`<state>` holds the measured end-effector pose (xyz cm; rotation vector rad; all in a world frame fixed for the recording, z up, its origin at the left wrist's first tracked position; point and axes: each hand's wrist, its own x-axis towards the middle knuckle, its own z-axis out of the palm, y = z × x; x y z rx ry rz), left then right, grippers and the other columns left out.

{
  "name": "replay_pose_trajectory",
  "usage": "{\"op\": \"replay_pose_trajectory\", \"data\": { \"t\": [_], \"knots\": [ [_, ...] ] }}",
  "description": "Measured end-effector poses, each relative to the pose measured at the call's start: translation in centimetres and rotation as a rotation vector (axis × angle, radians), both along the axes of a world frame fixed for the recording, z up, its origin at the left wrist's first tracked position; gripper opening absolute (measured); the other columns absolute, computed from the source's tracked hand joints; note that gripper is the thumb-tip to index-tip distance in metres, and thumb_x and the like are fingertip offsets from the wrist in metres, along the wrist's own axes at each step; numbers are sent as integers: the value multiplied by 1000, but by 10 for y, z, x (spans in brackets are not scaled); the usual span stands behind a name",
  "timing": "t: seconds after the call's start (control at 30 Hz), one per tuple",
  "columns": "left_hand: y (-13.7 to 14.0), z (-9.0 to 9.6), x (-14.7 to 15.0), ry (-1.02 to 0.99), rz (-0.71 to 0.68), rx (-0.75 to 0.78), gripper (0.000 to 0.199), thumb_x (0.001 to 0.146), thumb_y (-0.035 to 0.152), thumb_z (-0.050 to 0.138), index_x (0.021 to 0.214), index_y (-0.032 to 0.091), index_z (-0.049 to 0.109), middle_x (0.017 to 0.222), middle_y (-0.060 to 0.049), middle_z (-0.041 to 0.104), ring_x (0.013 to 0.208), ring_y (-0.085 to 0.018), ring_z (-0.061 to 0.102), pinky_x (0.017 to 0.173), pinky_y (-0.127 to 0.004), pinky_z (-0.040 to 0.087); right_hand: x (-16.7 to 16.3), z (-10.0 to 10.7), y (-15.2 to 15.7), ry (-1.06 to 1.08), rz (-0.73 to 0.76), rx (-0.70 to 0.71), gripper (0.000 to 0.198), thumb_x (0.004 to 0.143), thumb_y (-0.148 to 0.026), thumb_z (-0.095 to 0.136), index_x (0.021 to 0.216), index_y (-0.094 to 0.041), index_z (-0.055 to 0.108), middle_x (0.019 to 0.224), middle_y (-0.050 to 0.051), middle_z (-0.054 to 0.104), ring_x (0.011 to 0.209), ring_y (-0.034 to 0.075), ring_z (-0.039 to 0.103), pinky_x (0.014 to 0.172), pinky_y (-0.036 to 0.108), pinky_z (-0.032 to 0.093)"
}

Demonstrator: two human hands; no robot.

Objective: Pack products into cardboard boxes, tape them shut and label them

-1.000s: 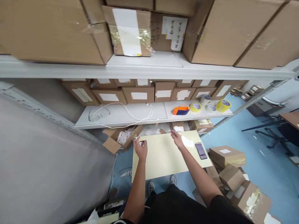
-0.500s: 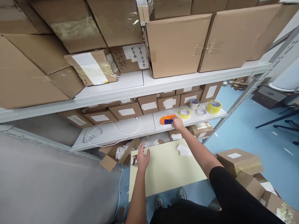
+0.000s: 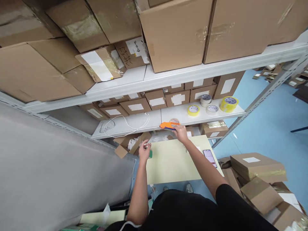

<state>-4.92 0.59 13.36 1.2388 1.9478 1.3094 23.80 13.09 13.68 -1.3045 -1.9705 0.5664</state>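
Note:
My right hand (image 3: 181,133) is closed around the end of an orange and dark-blue hand tool (image 3: 167,125), whose exact kind I cannot make out. It is held at the front edge of the middle shelf, close to a tape roll (image 3: 174,121). My left hand (image 3: 144,153) hovers over the left end of the pale yellow table (image 3: 173,160). Its fingers are loosely curled, with a gap between thumb and fingertips and nothing visible in them. A small green object (image 3: 150,154) shows beside that hand, partly hidden by it.
On the middle shelf (image 3: 154,123) lie a white cable (image 3: 130,128), yellow tape (image 3: 193,110) and more tape rolls (image 3: 228,104). A phone (image 3: 209,158) lies at the table's right side. Cartons (image 3: 258,166) are piled at right; an open box (image 3: 132,144) stands left beneath the shelf.
My right hand has lifted the orange and dark-blue tool off the shelf and drawn it toward me. My left hand's fingers have curled inward. The view has shifted, bringing the phone into sight.

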Motion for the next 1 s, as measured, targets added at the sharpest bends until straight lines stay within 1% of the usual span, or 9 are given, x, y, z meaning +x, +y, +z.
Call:
{"op": "replay_pose_trajectory", "data": {
  "t": [0.07,0.17,0.37,0.47,0.57,0.67,0.77,0.87,1.0],
  "knots": [
    [1,0,6,-28,36,-20,41,84,37,68,120,19,72,107,-11,76,100,-25,74,88,-39,60,-2,-22,-32,31,44,-59,20,96,-25,68,113,-23,78,116,13,74,117,32,62,104,44,37],
    [1,-5,18,-33,18,-45,39,84,35,67,119,18,71,103,-10,77,101,-25,73,92,-40,59,5,-66,-77,42,50,-204,17,94,-20,67,107,-24,78,114,12,75,118,32,62,106,45,38],
    [-12,-24,46,-36,-55,-81,37,83,34,67,117,19,71,115,-11,75,102,-23,73,92,-37,58,56,-163,-152,82,-188,-557,10,81,-13,71,82,-23,71,109,9,77,125,33,60,113,47,37],
    [-25,-31,54,-71,-73,-118,37,84,36,66,117,20,71,123,-12,72,101,-21,73,85,-33,59,86,-196,-178,95,-286,-656,10,80,-17,71,73,-23,66,101,9,77,124,34,61,112,49,37],
    [-39,-36,53,-105,-91,-147,37,83,35,68,117,20,71,123,-11,72,100,-21,72,78,-30,59,108,-216,-194,76,-371,-723,14,82,-23,68,70,-23,63,93,12,75,121,36,64,106,51,40],
    [-51,-39,46,-135,-101,-163,36,82,35,70,115,21,72,114,-10,74,98,-22,72,74,-29,59,119,-222,-197,70,-425,-743,16,83,-28,68,69,-24,63,85,11,73,116,35,66,102,49,44],
    [-59,-39,36,-157,-101,-163,35,82,35,72,114,21,73,111,-9,75,98,-22,73,74,-29,59,119,-213,-194,73,-480,-751,11,76,-26,73,70,-24,65,85,8,73,117,35,66,105,52,45],
    [-67,-36,28,-193,-117,-167,36,82,37,73,115,21,73,109,-9,76,99,-24,73,77,-32,60,105,-192,-192,80,-503,-732,12,69,-22,76,79,-24,70,95,10,76,124,36,63,108,53,46],
    [-84,-28,17,-306,-209,-143,38,83,42,75,113,20,74,122,-12,75,107,-25,72,92,-37,60,67,-150,-196,72,-433,-633,37,75,-28,72,111,-20,74,119,14,76,127,33,63,111,46,47]
  ]
}}
